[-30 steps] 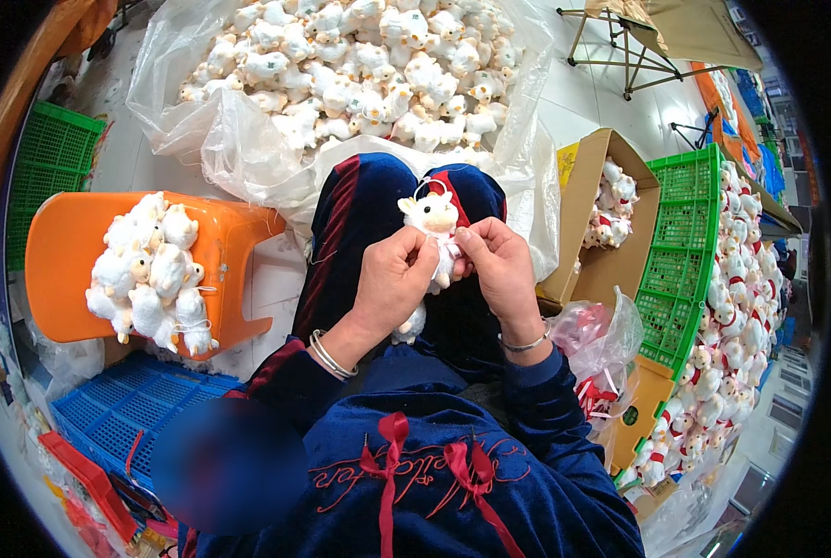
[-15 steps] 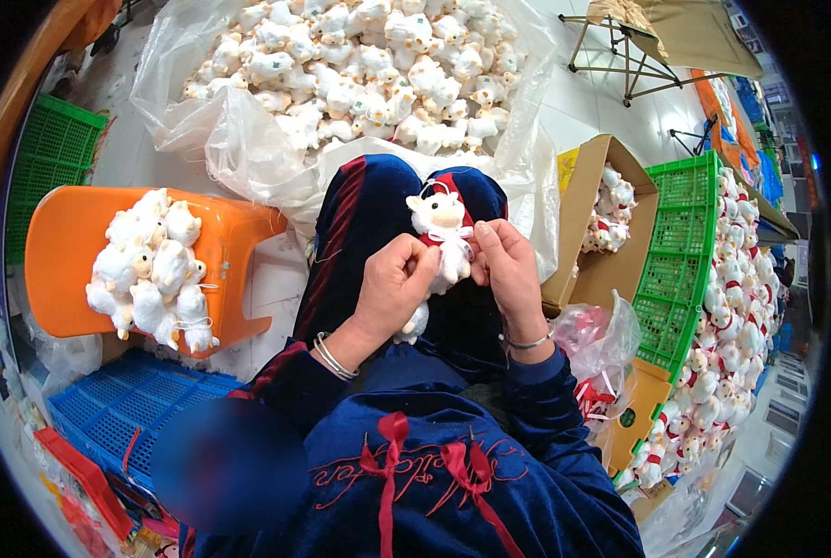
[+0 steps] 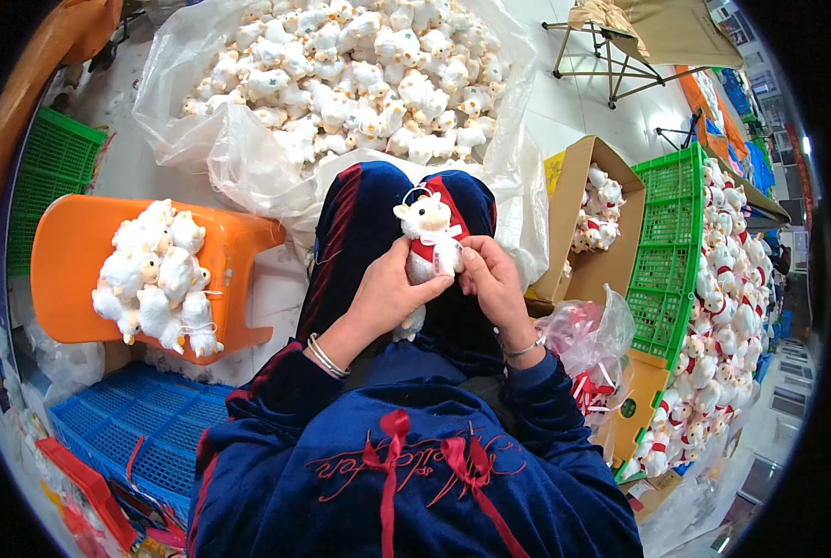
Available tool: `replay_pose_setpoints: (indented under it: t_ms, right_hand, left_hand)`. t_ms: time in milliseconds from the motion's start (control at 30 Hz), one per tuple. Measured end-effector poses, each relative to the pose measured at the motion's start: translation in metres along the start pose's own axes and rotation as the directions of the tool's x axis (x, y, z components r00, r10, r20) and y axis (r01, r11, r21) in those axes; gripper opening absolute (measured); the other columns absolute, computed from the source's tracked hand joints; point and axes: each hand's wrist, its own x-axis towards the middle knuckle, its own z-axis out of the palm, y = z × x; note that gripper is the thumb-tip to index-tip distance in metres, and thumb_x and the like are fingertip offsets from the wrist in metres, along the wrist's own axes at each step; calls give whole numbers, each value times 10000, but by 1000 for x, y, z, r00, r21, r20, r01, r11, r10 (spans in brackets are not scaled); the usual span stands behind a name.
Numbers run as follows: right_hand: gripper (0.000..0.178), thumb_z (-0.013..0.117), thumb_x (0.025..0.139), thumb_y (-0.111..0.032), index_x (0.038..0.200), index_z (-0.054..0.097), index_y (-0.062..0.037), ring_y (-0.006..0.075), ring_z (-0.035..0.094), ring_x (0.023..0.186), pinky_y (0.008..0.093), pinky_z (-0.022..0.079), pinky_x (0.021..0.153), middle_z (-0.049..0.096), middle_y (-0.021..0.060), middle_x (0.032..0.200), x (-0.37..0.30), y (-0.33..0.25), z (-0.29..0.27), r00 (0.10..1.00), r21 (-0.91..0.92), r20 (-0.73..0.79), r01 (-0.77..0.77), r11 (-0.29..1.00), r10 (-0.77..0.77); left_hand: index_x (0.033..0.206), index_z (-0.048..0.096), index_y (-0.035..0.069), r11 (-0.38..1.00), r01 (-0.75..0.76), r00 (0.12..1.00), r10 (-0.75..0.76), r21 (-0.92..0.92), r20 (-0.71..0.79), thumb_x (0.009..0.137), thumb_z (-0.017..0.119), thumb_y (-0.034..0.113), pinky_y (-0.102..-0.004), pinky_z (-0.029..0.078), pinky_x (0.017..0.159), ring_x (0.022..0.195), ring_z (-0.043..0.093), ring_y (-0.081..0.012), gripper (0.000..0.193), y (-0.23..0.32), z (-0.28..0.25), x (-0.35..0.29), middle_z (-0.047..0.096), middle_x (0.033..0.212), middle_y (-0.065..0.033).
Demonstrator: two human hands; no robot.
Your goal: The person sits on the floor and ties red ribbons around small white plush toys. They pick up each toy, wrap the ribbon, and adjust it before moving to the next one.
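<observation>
Above my lap a small white plush toy stands upright, with a thin loop on its head, a red garment and a white bow at its neck. My left hand grips its body from the left, thumb across the lower front. At the toy's right side, the closed fingers of my right hand hold its edge beside the bow. Part of another white plush piece shows beneath my left hand; how it lies is partly hidden.
Ahead, a clear plastic bag holds many white plush toys. An orange stool at left carries several more. To the right are a cardboard box, a green crate, a pile of red-dressed toys and a bag of ribbons.
The toy has turned and tilted slightly, showing more of its red garment. My left hand has shifted from a pinch at its side to a wider grip on its body. The view has shifted slightly.
</observation>
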Motion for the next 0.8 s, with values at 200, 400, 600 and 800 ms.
replay_pose_setpoints:
  t_ms: [200,400,600,800]
  right_hand:
    - [163,531,1072,-178,1125,586,-35,64,544,700,223,454,634,591,-12,847,-7,-10,5,994,52,84,67,996,-71]
    - [164,525,1077,-186,1096,600,-41,75,556,701,222,447,634,592,-8,815,-17,-28,6,987,65,78,135,989,-140]
    - [205,532,1078,-202,1017,624,-30,66,542,696,222,451,639,598,-13,808,-35,-57,17,956,-7,38,292,956,-292]
    - [175,650,1009,-177,1022,613,-7,67,569,761,227,482,682,623,13,854,-51,-91,33,919,-144,-60,378,915,-389]
  left_hand:
    - [1251,534,12,985,-129,990,135,111,-47,768,840,285,-465,563,852,1015,692,-417,634,3,-1,-11,692,1098,-231]
    - [1280,538,42,956,-271,955,282,114,-97,762,886,199,-395,559,873,1037,718,-322,643,21,-12,-19,705,1132,-162]
    - [1292,536,47,937,-318,933,337,144,-126,767,884,221,-401,559,874,1043,715,-329,654,41,-17,-34,706,1137,-156]
    - [1272,539,59,912,-345,910,383,223,-159,770,880,236,-409,569,832,1008,715,-350,632,59,-19,-46,705,1099,-164]
